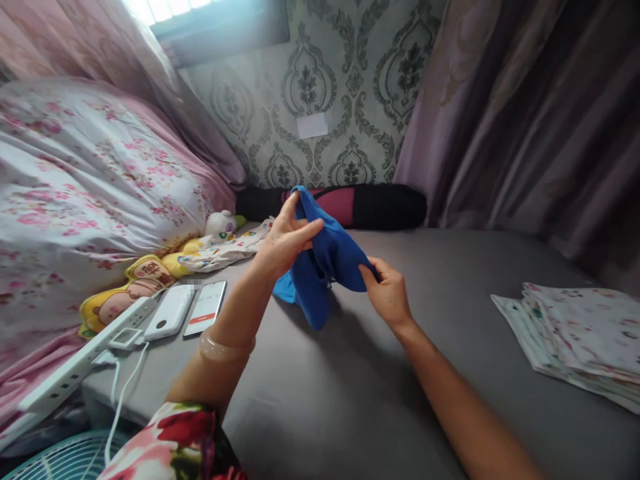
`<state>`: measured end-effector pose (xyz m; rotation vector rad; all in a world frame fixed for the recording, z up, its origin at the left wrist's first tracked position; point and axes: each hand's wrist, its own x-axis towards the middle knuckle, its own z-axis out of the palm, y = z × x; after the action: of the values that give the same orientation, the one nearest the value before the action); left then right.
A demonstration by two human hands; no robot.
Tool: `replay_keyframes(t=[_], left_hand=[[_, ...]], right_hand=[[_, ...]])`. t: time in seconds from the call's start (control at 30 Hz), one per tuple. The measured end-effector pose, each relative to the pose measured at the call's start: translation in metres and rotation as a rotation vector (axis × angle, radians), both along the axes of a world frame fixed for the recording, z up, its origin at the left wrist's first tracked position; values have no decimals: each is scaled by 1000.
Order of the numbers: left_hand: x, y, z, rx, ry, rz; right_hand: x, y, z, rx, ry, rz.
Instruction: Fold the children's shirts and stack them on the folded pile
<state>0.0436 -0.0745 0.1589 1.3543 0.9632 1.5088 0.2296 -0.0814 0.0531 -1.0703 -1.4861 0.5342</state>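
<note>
A bright blue garment (337, 250) hangs in the air between my hands, above the grey bed surface; its exact kind is not plain from the folds. My left hand (287, 240) holds its upper left edge, with some fingers hidden in the cloth and the thumb laid across the front. At the lower right edge, my right hand (387, 290) pinches the fabric between thumb and fingers. The loose lower part droops below my left hand, close to the sheet.
On the right lies a stack of folded printed cloths (580, 333). To the left are a phone (205, 308), a white power bank (170, 311), a power strip (90, 357) with cables, and plush toys (145, 280). A black and maroon roll (385, 207) lies along the wall.
</note>
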Motion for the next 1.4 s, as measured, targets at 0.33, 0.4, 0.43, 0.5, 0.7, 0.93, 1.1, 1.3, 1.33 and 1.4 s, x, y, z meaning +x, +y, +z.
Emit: replay_keyframes(t=[0.33, 0.4, 0.43, 0.5, 0.7, 0.93, 1.1, 1.3, 1.33, 1.4], left_hand=[[15, -20, -18, -221, -48, -232], [31, -19, -32, -238, -24, -248], [40, -18, -40, -250, -12, -272], [58, -13, -58, -271, -3, -346], [99, -2, -85, -256, -16, -431], [109, -3, -81, -222, 4, -455], [95, 2, -78, -237, -5, -326], [46, 21, -80, -219, 148, -123], [40, 23, -83, -237, 206, -141], [33, 26, -91, -273, 324, -220]], right_hand=[[102, -66, 101, 150, -266, -134], [124, -64, 97, 9, -447, 4], [135, -60, 90, -82, -561, 63], [151, -48, 73, -245, -782, 48], [142, -26, 50, -283, -876, -87], [96, -8, 47, -133, -494, 225], [101, 1, 37, -209, -445, 274], [126, 2, 38, -302, -337, 122], [130, 1, 39, -318, -309, 113], [137, -1, 42, -350, -257, 96]])
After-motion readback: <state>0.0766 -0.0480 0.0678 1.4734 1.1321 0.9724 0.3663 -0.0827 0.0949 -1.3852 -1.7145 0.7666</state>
